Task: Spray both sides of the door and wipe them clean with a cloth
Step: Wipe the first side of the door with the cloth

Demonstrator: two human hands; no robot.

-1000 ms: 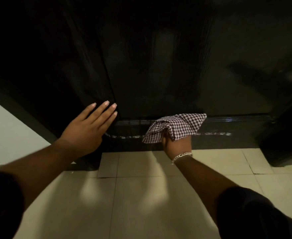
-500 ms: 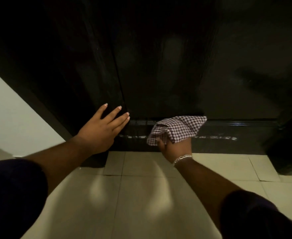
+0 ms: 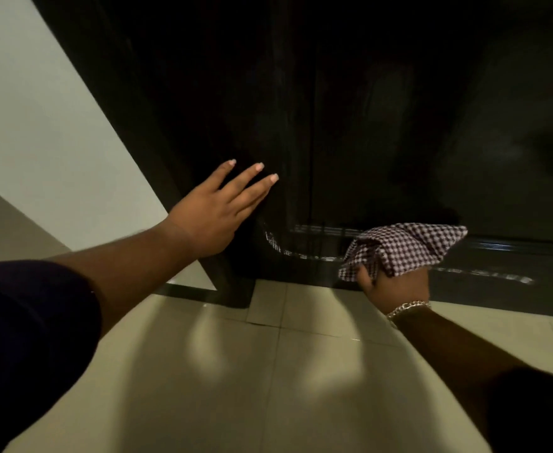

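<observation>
A dark, glossy door (image 3: 366, 142) fills the upper part of the head view. My left hand (image 3: 216, 214) lies flat against its lower left part, fingers straight and spread. My right hand (image 3: 396, 289), with a silver bracelet at the wrist, grips a bunched checked cloth (image 3: 409, 246) and holds it against the door's bottom rail. Pale wet streaks (image 3: 288, 250) show on the rail to the left and right of the cloth. No spray bottle is in view.
A white wall (image 3: 40, 125) stands to the left of the dark door frame (image 3: 131, 132). Beige floor tiles (image 3: 268, 371) run from the foot of the door toward me.
The cloth and my right hand have slid rightward along the bottom rail. My left hand stays flat on the door, its fingers more spread. The view has turned, showing more wall at left.
</observation>
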